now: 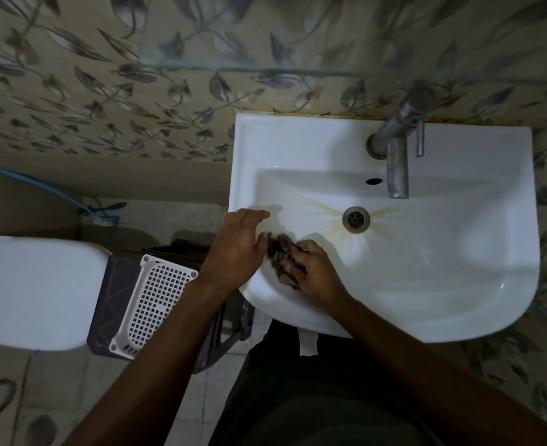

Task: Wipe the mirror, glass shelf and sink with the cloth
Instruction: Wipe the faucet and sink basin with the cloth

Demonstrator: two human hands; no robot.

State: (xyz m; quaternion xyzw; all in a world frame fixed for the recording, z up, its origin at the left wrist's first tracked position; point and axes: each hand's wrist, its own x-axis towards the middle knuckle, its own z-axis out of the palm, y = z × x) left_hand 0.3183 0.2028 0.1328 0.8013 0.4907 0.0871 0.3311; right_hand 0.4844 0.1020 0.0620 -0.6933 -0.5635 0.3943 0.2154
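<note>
Hands meet at the near left wall of a white sink [426, 268]. The right hand [317, 272] curls its fingers around a dark cloth [281, 259] pressed inside the basin; the left hand [236, 246] rests beside it, fingers relaxed, on the rim.

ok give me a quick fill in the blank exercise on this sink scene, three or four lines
1. The right hand presses a dark ____ against the sink's inner wall.
2. Yellowish stains fan out from the ____ in the basin.
3. The left hand rests on the sink's ____ rim.
4. The metal tap is running no ____.

Missing words: cloth; drain; left; water
</note>
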